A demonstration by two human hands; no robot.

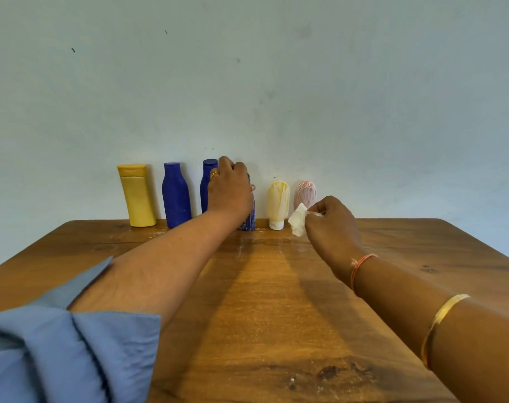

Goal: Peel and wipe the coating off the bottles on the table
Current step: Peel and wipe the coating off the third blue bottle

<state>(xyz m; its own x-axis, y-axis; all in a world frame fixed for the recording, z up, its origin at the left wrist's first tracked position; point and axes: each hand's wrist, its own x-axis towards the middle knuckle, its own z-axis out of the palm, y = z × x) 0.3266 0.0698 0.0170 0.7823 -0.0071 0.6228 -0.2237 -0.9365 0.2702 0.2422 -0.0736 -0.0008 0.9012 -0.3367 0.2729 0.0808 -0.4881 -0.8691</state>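
Observation:
Several bottles stand in a row along the far edge of the wooden table [276, 286]. From the left: a yellow bottle [136, 196], a blue bottle [175, 196], a second blue bottle [207, 181] partly behind my left hand. My left hand [230, 193] grips a blue bottle with white streaks [248, 221], mostly hidden by the hand. Right of it stand a cream tube with whitish coating [278, 205] and a pink tube with white streaks [305, 191]. My right hand [331, 225] pinches a crumpled white tissue [298, 222] in front of the pink tube.
A pale wall rises directly behind the bottle row. White flecks and smears lie on the tabletop near the bottles' bases [256, 237]. The table's near half holds only my forearms.

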